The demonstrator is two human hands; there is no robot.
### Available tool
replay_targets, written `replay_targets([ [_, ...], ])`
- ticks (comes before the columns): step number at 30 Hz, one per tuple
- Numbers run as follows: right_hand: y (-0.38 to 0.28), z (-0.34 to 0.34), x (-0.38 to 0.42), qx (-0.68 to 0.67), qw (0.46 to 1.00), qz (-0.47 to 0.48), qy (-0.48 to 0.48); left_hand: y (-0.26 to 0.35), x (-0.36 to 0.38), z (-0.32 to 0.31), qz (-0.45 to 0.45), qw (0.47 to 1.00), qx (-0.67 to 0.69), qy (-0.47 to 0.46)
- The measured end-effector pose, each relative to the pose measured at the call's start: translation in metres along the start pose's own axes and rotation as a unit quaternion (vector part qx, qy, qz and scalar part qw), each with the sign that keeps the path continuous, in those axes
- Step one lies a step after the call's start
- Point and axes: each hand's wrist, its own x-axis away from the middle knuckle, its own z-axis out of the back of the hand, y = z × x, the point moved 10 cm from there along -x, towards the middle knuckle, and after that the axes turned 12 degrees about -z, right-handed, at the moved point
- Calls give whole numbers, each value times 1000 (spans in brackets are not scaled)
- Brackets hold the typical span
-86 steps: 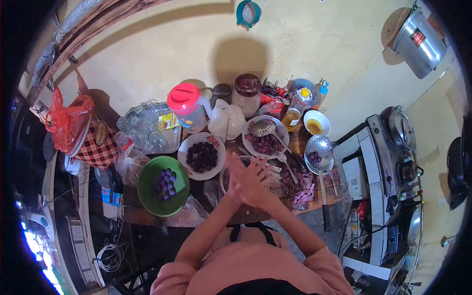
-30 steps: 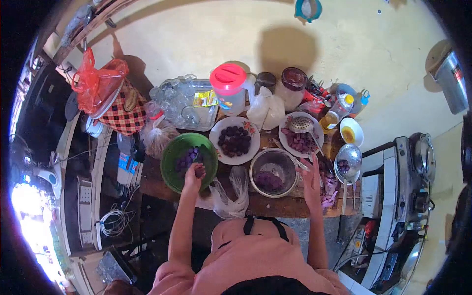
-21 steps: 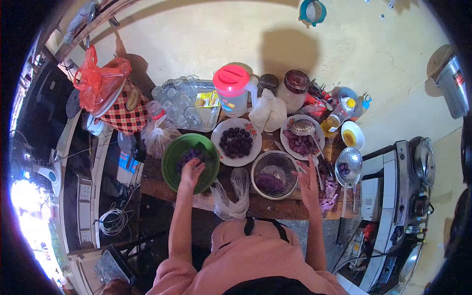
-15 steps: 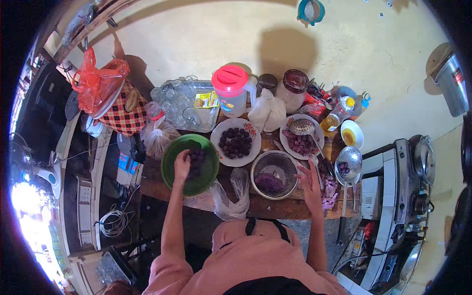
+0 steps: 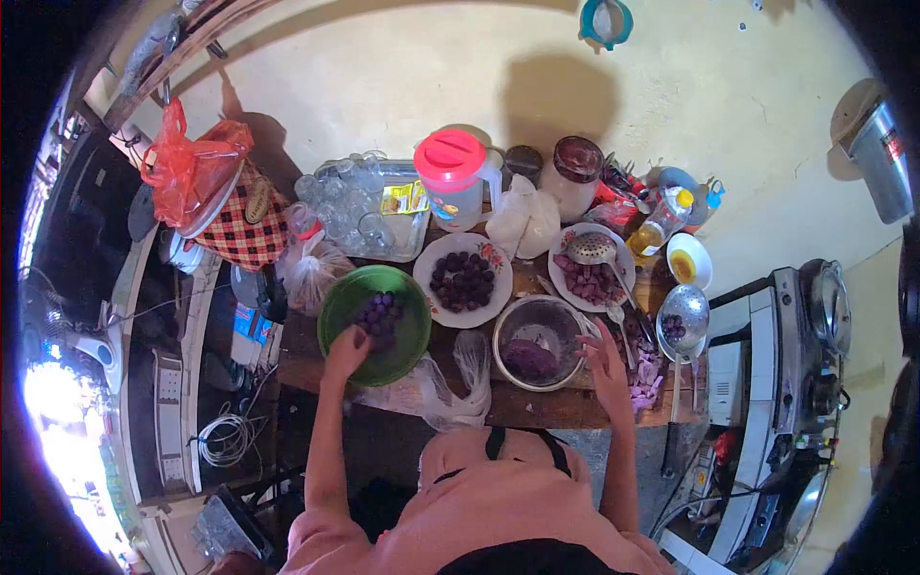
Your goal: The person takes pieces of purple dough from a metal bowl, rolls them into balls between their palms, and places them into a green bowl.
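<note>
My left hand (image 5: 347,355) is inside the near left part of a green basin (image 5: 412,356), its fingers closed together. Whatever they may hold is hidden. Beside the fingertips a cluster of purple dough balls (image 5: 381,311) lies in the basin. My right hand (image 5: 604,362) hovers at the right rim of a steel bowl (image 5: 500,337), its fingers spread and nothing seen in them. A lump of purple dough (image 5: 530,358) rests in that bowl. Darker purple balls (image 5: 463,281) fill the middle of a flowered plate (image 5: 428,305) behind.
Another plate (image 5: 623,251) holds purple chunks and a slotted ladle (image 5: 592,249). A strainer (image 5: 684,309) with a few balls stands at the right. Along the back are a pink-lidded pitcher (image 5: 450,182), an oil bottle (image 5: 661,222) and glasses (image 5: 350,201). A plastic bag (image 5: 465,388) lies in front.
My left hand has moved down and slightly left inside the basin, uncovering more of the purple balls. My right hand stays beside the steel bowl, with little change.
</note>
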Motion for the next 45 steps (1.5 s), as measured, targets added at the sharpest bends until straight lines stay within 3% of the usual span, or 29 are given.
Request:
replay_targets([
  [3,4,-8,-8,-13,1000,6,-18,8,-3,-47,-69,991,-24,-114],
  [6,0,-13,-9,1,1000,17,-25,-9,-12,-70,-48,993,-47,-97],
  [9,-13,-12,-2,17,999,17,-25,43,-7,9,-94,978,-137,128],
  [10,-10,-10,-2,4,1000,11,-21,46,7,38,-61,946,-213,236],
  [12,-1,-3,1,-22,1000,-1,-15,48,56,84,6,829,-349,438],
  [13,-1,-1,3,-29,1000,-4,-12,-2,59,79,92,890,-167,414],
  [14,-2,0,5,-35,999,-6,-11,-52,62,55,174,911,23,372],
  [15,-1,1,6,-41,999,-8,-10,-92,66,20,249,891,211,314],
  [18,6,-1,3,-7,1000,19,-16,-111,67,-2,159,876,339,304],
  [21,5,-7,0,27,999,-9,-21,-83,82,21,132,921,152,334],
  [24,3,-20,-5,10,998,-2,-55,-34,86,32,143,910,121,370],
  [27,-2,-29,-4,-5,997,-7,-78,-44,97,34,192,899,82,385],
  [30,4,-33,-7,2,996,9,-86,-35,94,25,152,898,131,392],
  [36,-1,-33,-5,35,995,-4,-94,-41,94,26,107,904,94,403],
  [45,9,-35,-5,-13,994,-26,-106,-27,95,26,146,894,138,400],
])
